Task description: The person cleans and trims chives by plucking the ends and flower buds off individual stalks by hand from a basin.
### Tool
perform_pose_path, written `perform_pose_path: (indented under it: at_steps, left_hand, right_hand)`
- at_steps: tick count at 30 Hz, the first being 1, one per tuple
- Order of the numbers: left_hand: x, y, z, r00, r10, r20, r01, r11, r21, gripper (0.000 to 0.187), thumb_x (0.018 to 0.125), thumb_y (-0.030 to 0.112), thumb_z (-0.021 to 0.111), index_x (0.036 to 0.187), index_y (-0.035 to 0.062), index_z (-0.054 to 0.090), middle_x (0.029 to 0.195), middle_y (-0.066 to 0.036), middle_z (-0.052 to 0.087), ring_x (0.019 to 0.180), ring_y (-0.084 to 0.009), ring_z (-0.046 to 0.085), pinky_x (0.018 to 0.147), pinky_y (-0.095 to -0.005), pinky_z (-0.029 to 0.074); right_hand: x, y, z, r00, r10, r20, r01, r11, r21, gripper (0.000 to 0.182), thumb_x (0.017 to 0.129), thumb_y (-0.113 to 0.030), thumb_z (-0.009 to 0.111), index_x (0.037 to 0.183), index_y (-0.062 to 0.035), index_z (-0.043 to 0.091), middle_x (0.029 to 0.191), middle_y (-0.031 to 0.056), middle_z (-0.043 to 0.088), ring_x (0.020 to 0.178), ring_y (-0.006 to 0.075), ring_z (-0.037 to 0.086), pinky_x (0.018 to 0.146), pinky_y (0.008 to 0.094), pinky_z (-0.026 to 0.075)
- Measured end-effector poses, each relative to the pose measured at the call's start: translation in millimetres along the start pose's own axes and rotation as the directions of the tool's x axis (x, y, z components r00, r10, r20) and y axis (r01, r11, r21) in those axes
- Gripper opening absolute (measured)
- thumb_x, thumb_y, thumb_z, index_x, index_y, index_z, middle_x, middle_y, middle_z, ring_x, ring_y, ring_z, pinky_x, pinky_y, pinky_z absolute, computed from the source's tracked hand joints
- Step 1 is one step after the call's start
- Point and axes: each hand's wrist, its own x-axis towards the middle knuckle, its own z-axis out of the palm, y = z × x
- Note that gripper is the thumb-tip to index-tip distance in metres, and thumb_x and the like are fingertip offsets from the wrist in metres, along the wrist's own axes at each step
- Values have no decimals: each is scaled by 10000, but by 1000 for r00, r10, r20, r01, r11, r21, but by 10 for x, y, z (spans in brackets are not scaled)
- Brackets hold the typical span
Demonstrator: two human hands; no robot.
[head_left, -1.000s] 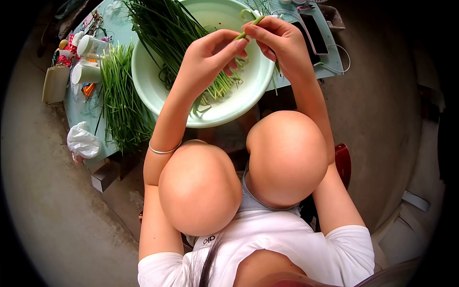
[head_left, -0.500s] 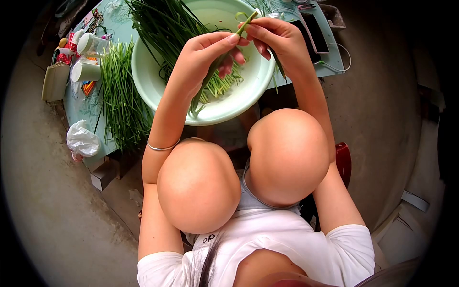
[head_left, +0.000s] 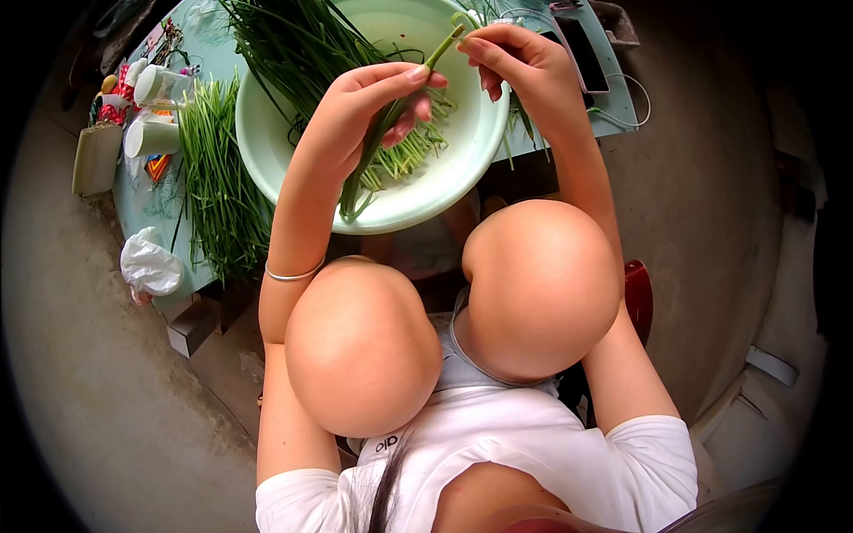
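Evidently greens work: left hand [head_left: 378, 99] up over the basin [head_left: 466, 173], thumb and fingers closed on a green stalk [head_left: 442, 50]. Its paler end points far and right; darker leaves run down past the palm toward the near rim. Right hand [head_left: 514, 64] just right of the stalk tip, fingers bent, thumb against forefinger. A thin curled strip [head_left: 462, 17] at those fingertips; cannot tell whether it is pinched.

Basin pale green. Bunch of long greens [head_left: 298, 44] in it, dark leaves over the far left rim, cut ends toward near right. Second bunch [head_left: 218, 178] on the bench [head_left: 142, 201], just left of the basin. Farther left, two whitish cups [head_left: 153, 139], tipped over. White crumpled bag [head_left: 151, 264] at the near left corner. Phone [head_left: 580, 51], far right.
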Motion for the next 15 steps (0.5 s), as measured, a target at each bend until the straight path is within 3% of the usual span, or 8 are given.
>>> perform_pose_path:
  at_steps: [3,8,15]
  left_hand:
    - [3,-33,-21,1000,6,5,-6,1000,17,283,927,224,535,1023,-25,626,677,-19,580,469,-35,447,389,-157,303]
    - [2,-37,-42,997,60,-49,-49,977,207,279,921,230,552,1009,-19,641,681,-23,594,475,-21,447,390,-150,297]
    - [9,-57,-82,992,94,-84,-69,963,262,285,917,241,562,1006,-17,645,687,-24,599,472,-24,447,396,-153,300]
  right_hand:
    - [-4,-1,-16,1000,1,-7,-1,1000,18,156,883,-118,616,967,8,653,760,14,616,608,54,542,532,194,442]
    - [-5,5,-66,1000,0,-30,0,1000,15,156,878,-114,619,967,10,654,764,14,616,615,51,541,531,194,441]
    - [-1,46,-135,994,3,-111,-3,1000,4,163,874,-114,620,962,18,655,763,11,617,612,46,538,523,192,438]
